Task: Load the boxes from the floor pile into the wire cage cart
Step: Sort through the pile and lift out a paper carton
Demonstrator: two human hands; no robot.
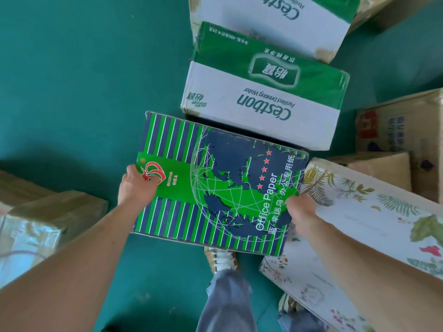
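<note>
Office Paper box [220, 183] was held above the teal floor [72, 80], before a Cestbon water carton [263, 92] | left hand [136, 185] at arm's length clamped its left edge | right hand [299, 207] gripped its right edge, beside a floral box [371, 212]

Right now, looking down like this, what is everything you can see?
Green-and-navy striped office paper box: one, held above the floor, centre.
Green-and-white Cestbon water cartons: two, top centre.
White floral-print boxes: at least one, right.
Plain brown cardboard boxes: several, right edge and top right.
Taped brown boxes: two or so, blurred, left.
Teal floor: throughout.
Shoes, jeans: bottom centre.
Left hand, right hand: gripping the paper box's sides.
</note>
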